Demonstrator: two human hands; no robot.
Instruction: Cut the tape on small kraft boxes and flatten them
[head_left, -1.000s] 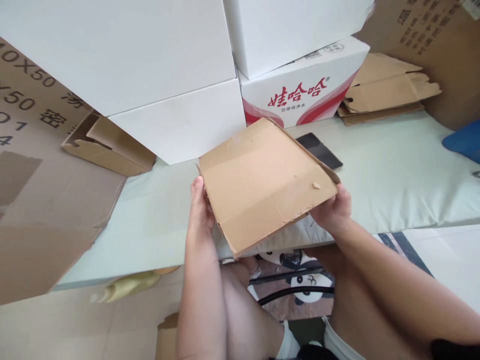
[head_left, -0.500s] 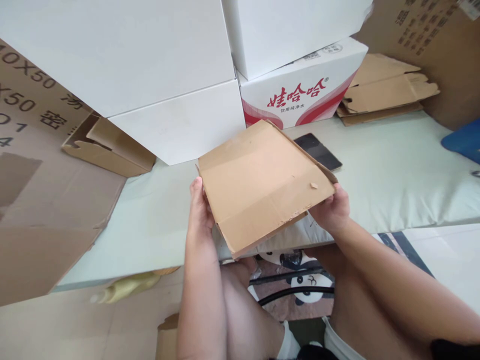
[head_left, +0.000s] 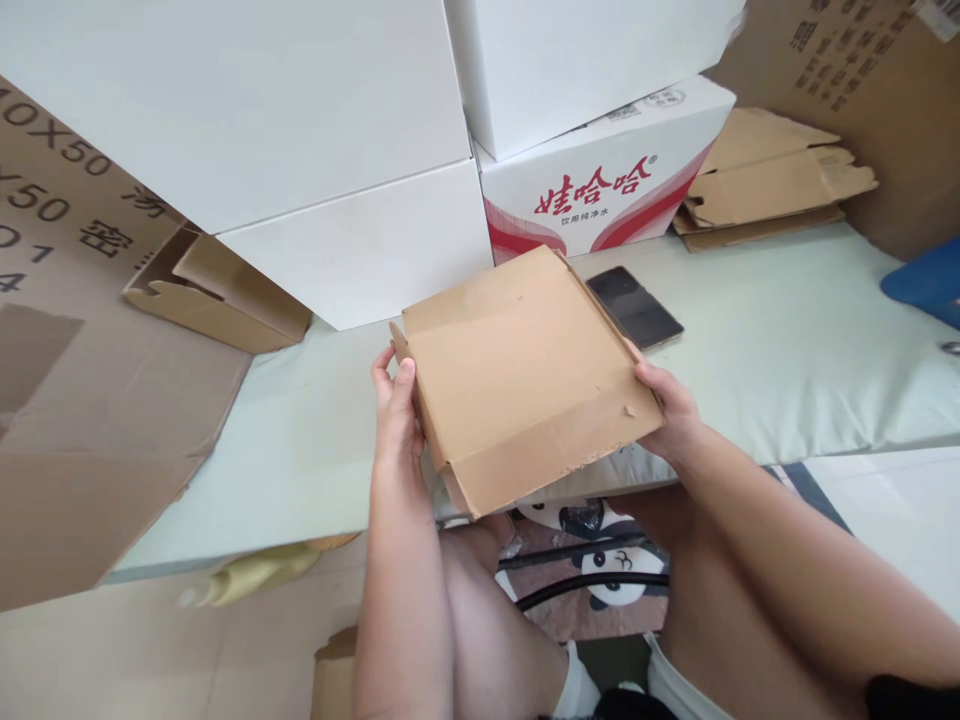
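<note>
A brown cardboard box (head_left: 517,370), partly folded, is held between both hands over the front of the pale green padded surface (head_left: 300,440). My left hand (head_left: 397,400) grips its left edge, thumb on the side flap and fingers behind it. At the right edge, my right hand (head_left: 667,405) is closed on the cardboard near the front corner, its fingers partly hidden underneath. A torn strip and a small loose flake mark the front panel. Just behind the box's right side lies a black smartphone (head_left: 635,305).
White boxes (head_left: 360,240) stand stacked at the back, beside a red-and-white water carton (head_left: 600,190). Flattened cardboard (head_left: 772,180) lies at right, near a blue object (head_left: 926,285). Large brown cartons (head_left: 97,400) and a small open box (head_left: 225,290) are at left. A yellowish bottle (head_left: 255,575) lies below.
The box has tilted and turned slightly, its left side flap now standing out. My right thumb has moved onto its right edge, and more of the phone shows.
</note>
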